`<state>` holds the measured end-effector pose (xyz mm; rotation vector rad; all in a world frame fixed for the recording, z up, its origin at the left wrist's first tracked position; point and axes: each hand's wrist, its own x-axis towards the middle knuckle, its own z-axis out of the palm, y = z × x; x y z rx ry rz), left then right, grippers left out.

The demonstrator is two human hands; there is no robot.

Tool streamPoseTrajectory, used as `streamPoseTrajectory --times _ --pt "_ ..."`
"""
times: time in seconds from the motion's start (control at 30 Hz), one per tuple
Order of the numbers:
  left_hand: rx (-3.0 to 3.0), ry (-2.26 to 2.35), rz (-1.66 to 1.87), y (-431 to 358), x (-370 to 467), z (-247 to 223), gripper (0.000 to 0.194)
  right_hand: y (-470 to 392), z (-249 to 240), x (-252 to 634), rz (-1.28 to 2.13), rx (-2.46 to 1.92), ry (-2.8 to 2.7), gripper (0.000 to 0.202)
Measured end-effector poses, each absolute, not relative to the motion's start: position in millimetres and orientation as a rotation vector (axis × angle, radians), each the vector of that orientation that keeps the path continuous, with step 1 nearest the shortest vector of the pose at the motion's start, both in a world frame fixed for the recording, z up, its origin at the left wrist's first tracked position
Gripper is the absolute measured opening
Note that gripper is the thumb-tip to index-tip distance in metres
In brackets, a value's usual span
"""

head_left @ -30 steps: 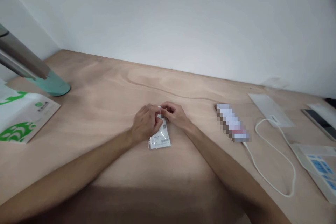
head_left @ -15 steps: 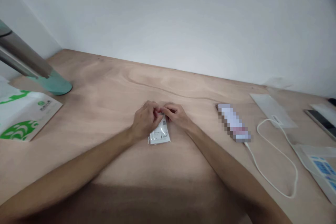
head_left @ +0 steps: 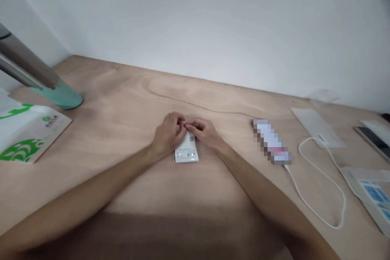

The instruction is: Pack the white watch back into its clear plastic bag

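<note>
Where the wooden bench (head_left: pixel 122 101) runs off to my far left, a white bag with green print (head_left: pixel 22 138) lies flat at its edge, and just behind it stands a teal lamp base (head_left: pixel 62 97) with a grey metal arm (head_left: pixel 24 67) slanting up out of view. Moving toward the middle, my left hand (head_left: pixel 167 134) rests on the bench with its fingers curled and pinched on the top edge of a small clear packet (head_left: pixel 187 152), which lies flat on the bench with its white label facing up and its lower end pointing toward me. My right hand (head_left: pixel 204 131) sits just beside the left, fingertips almost touching it, and it too is clamped on that same top edge of the packet, so both hands meet over one spot. Further right, well apart from my hands, lies a phone-shaped thing (head_left: pixel 271 142) whose face is blurred out, with a white cable (head_left: pixel 319 183) plugged into its near end and looping across the bench. Behind that loop lies a flat clear sleeve (head_left: pixel 315 124), and at the far right edge are a dark flat device (head_left: pixel 373 140) and a white sheet with blue marks (head_left: pixel 373 193).
</note>
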<state>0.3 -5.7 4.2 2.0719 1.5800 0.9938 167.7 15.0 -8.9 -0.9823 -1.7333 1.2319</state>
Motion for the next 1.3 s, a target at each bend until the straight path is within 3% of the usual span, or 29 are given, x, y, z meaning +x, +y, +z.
streamPoseTrajectory --times 0.13,0.27,0.43,0.63,0.8,1.07,1.3 --pt "1.811 1.506 1.212 -2.1 -1.3 -1.1 0.032 16.4 -9.9 168.5 1.229 -1.079 -1.561 0.036" --pt "1.744 1.477 1.144 0.8 -2.3 -4.5 0.033 21.2 -10.0 168.5 1.171 -1.182 -1.368 0.053" --pt "2.113 1.475 0.929 -1.4 -1.0 0.9 0.022 26.3 -14.7 168.4 1.162 -1.222 -1.269 0.052" --pt "2.453 1.411 0.836 -5.3 -1.7 -2.0 0.036 27.6 -12.9 169.1 1.171 -1.233 -1.175 0.060" --pt "2.544 1.390 0.750 -6.6 -0.9 -2.5 0.050 27.8 -10.4 169.3 1.180 -1.263 -1.209 0.046" --pt "2.598 1.374 0.714 -8.0 0.3 -2.4 0.056 24.9 -10.5 170.0 1.163 -1.216 -1.254 0.033" --pt "2.588 1.419 0.768 -8.8 0.8 -4.1 0.049 25.7 -12.4 170.1 1.192 -1.211 -1.304 0.040"
